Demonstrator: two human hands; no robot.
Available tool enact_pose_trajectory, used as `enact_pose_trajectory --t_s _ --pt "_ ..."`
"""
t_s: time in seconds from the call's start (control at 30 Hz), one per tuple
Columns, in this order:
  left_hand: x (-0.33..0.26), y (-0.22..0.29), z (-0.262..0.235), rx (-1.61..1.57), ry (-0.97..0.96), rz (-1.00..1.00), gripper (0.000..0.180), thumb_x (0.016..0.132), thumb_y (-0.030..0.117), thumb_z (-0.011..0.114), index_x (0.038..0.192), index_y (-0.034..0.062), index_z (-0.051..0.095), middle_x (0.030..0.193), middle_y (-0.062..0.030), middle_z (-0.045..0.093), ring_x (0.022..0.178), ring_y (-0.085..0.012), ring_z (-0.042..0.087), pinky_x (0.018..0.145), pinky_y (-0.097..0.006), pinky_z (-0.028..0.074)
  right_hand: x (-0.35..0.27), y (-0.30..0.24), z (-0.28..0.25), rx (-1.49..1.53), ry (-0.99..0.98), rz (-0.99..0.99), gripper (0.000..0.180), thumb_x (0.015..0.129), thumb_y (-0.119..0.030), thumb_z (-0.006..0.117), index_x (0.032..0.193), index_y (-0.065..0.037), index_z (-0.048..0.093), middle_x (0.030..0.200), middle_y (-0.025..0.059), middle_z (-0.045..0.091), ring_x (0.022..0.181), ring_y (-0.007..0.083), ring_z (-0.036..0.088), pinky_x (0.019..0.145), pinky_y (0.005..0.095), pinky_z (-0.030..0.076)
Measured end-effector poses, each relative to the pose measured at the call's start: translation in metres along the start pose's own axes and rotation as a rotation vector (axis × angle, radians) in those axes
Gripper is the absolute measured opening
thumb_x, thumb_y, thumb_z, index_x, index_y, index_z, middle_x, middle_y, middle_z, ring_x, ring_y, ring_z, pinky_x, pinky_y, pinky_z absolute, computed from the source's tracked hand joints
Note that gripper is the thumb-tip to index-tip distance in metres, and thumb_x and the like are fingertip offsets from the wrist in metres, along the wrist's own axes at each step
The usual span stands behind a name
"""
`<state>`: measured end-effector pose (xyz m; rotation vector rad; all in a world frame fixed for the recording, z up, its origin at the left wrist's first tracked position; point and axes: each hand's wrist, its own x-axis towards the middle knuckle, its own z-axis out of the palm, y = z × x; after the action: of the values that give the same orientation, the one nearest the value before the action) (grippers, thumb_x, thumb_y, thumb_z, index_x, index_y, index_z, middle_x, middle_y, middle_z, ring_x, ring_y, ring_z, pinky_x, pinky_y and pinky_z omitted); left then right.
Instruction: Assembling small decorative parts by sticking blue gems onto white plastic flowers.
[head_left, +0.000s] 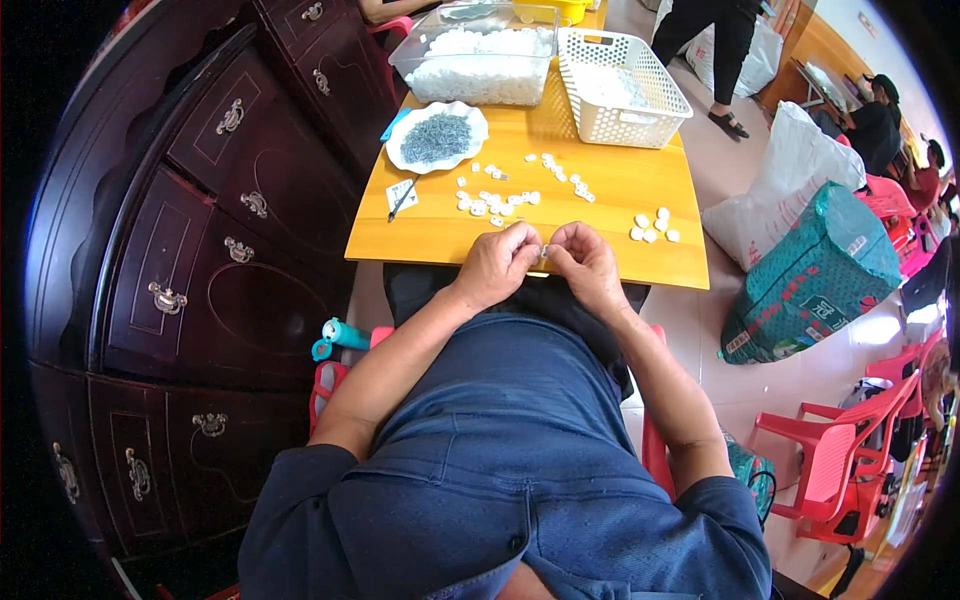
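Blue denim of the person's own shirt (500, 470) fills the lower frame, nearest the lens, with both bare forearms running up from it to the near edge of the counter (620, 180).

Dark carved drawers of a cabinet (200, 250) stand along the left, and a teal sack (810, 275) leans against a white sack (780, 180) on the floor to the right, with red plastic chairs (840, 450) beyond. On the far end of the yellow counter sit a clear tub of white pieces (480, 60) and a white slotted basket (620, 85); nearer lies a white plate heaped with small grey metal bits (437, 135). Loose white pieces (500, 200) are scattered mid-counter, and a smaller group (652, 227) rests near the right edge.

Left hand (497, 265) and right hand (587, 262) meet fingertip to fingertip just over the counter's near edge, pinched together on a tiny piece (543, 252) between them; it is too small to make out clearly.

Judging from this, one small piece is being fitted or pressed together. The next move would seem to call for a fine, steady pinch and careful alignment, since the part is nearly hidden by the fingers.
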<state>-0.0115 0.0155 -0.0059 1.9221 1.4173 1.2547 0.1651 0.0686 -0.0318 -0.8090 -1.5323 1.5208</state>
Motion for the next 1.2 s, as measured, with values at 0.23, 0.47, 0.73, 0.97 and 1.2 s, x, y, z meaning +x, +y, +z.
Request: enact_pose_trajectory --t_s 0.23,0.47,0.73,0.97,1.2 --pt "0.0 0.0 0.001 -0.042 0.009 -0.023 0.006 0.093 0.005 0.061 0.091 -0.0001 0.061 0.071 -0.0083 0.065 0.064 -0.0146 0.062 0.06 -0.031 0.05 -0.001 -0.004 0.002 0.005 0.014 0.013 0.008 0.091 -0.004 0.066 0.094 -0.003 0.059 0.083 -0.0027 0.061 0.076 0.0044 0.057 0.07 0.0202 0.048" --pt "-0.001 -0.002 0.002 -0.051 -0.011 -0.039 0.006 0.093 0.007 0.062 0.091 0.0005 0.061 0.07 -0.0047 0.063 0.063 -0.0078 0.058 0.058 -0.026 0.048 0.0 -0.003 -0.001 -0.042 -0.007 0.001 0.008 0.092 -0.007 0.065 0.096 -0.003 0.06 0.083 -0.0021 0.061 0.075 0.0048 0.057 0.068 0.0209 0.048" --pt "0.008 -0.006 -0.011 -0.095 0.065 -0.04 0.015 0.092 0.003 0.063 0.106 -0.0022 0.064 0.077 -0.0012 0.065 0.063 -0.005 0.056 0.06 -0.022 0.047 0.001 -0.008 -0.006 0.078 0.021 0.025 0.009 0.094 -0.008 0.064 0.098 -0.004 0.058 0.079 -0.0017 0.059 0.069 0.0061 0.056 0.063 0.0217 0.048" --pt "0.049 -0.013 -0.035 0.159 -0.003 -0.083 0.012 0.086 0.008 0.067 0.095 0.0021 0.07 0.089 -0.016 0.072 0.081 -0.0318 0.071 0.073 -0.039 0.056 0.002 -0.01 -0.01 0.155 0.079 0.082 0.008 0.097 -0.009 0.062 0.098 -0.004 0.055 0.08 0.0 0.06 0.069 0.0077 0.057 0.063 0.0222 0.048" --pt "0.078 -0.038 -0.029 0.481 -0.072 0.112 0.013 0.084 0.008 0.066 0.095 0.0053 0.073 0.09 -0.0116 0.071 0.082 -0.0309 0.068 0.075 -0.04 0.054 0.002 -0.009 -0.015 0.228 0.088 0.059 0.005 0.096 -0.007 0.06 0.096 -0.004 0.055 0.081 0.0006 0.061 0.071 0.0082 0.059 0.065 0.0224 0.048"
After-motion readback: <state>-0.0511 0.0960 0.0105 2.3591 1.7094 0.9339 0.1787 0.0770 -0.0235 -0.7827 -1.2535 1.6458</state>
